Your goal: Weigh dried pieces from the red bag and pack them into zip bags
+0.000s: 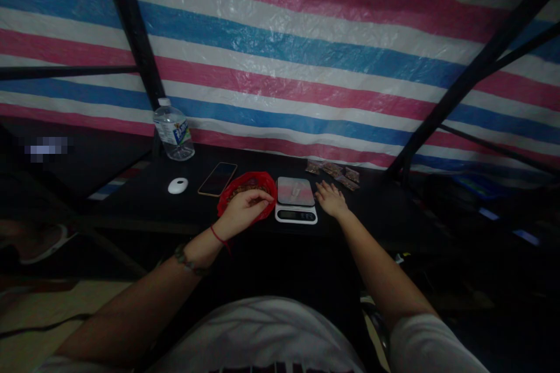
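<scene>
My left hand (245, 208) is over the near side of a red plastic bag (270, 186), its thumb and fingers drawn together. What they hold, if anything, is too small to make out. Small brown pieces (238, 189) lie inside the open bag. Just right of the bag is a white kitchen scale (296, 215) with a shiny square plate; a pale mark shows on the plate, perhaps a reflection. My right hand (331, 199) rests palm down on the table beside the scale, fingers spread. Several small clear packets (332, 170) with brown contents lie beyond it.
On the black table (196, 210) are a phone (217, 179), a white rounded object (178, 186) and a clear plastic bottle (175, 134), left of the bag. Dark metal posts (140, 41) stand on both sides. A striped plastic sheet (280, 64) hangs behind the table.
</scene>
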A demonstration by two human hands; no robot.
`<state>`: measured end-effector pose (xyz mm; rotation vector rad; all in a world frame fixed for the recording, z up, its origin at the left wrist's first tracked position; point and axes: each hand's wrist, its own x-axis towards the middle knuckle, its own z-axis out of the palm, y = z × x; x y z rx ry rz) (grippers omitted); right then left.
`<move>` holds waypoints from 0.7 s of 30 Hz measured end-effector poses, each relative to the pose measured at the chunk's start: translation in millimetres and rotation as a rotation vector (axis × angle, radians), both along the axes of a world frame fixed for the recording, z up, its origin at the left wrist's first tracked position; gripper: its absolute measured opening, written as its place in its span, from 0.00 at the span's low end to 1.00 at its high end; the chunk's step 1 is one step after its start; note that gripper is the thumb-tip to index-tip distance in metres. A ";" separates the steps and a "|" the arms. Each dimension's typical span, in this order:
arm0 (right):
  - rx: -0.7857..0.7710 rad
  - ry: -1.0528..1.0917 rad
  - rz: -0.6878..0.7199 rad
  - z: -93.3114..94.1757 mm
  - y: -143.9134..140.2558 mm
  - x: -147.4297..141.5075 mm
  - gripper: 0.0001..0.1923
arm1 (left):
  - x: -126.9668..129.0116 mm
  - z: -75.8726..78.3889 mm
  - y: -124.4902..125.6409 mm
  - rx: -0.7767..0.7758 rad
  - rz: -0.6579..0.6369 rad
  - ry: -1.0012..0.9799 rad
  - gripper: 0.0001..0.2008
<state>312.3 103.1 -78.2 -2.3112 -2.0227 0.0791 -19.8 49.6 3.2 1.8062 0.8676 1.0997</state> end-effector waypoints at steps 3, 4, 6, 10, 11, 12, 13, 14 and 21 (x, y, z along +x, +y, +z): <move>-0.023 -0.026 0.014 -0.6 -2.0 7.5 0.30 | 1.0 -2.6 1.8 -0.002 -0.010 0.004 0.10; -0.027 -0.031 0.023 0.1 -2.5 9.3 0.30 | 1.4 -3.6 2.3 -0.004 -0.012 0.006 0.10; -0.025 -0.033 0.043 1.2 -3.5 11.9 0.29 | 1.9 -5.0 2.9 -0.008 -0.015 0.016 0.10; -0.002 -0.044 0.078 -0.8 -5.5 18.4 0.28 | 0.8 -5.7 3.2 -0.010 -0.040 0.040 0.11; -0.003 -0.048 0.088 -1.7 -6.0 21.1 0.28 | 0.1 -5.9 3.6 -0.007 -0.039 0.038 0.10; -0.005 -0.050 0.098 -2.4 -6.5 24.1 0.28 | -0.6 -6.2 4.1 -0.005 -0.036 0.036 0.10; -0.009 -0.051 0.106 -2.8 -7.1 27.2 0.28 | -1.2 -6.6 4.7 -0.002 -0.032 0.032 0.10; -0.014 -0.052 0.109 -2.9 -7.6 30.0 0.28 | -1.6 -7.1 5.4 0.000 -0.027 0.028 0.10; -0.069 -0.042 0.085 0.1 -9.7 35.4 0.29 | 0.8 -8.8 6.0 -0.013 -0.038 0.077 0.11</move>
